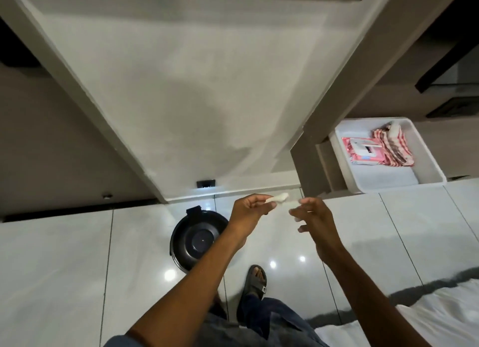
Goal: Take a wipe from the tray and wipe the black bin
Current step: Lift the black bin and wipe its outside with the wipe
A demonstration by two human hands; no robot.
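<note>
My left hand (pixel 248 209) pinches a small white wipe (pixel 279 198) between thumb and fingers, at chest height above the floor. My right hand (pixel 312 215) is just right of it with fingers spread; its index tip is close to the wipe's blurred right end, and contact is unclear. The round black bin (pixel 193 239) with its lid on stands on the floor below my left hand, its right side hidden by my left forearm. The white tray (pixel 430 162) sits on a low shelf at the upper right and holds a pink wipe packet (pixel 363 152).
A red-and-white striped cloth (pixel 395 145) lies in the tray beside the packet. A white wall panel (pixel 194 87) rises behind the bin. My sandalled foot (pixel 255 279) stands on glossy white tiles. A white bed edge (pixel 440 307) fills the lower right.
</note>
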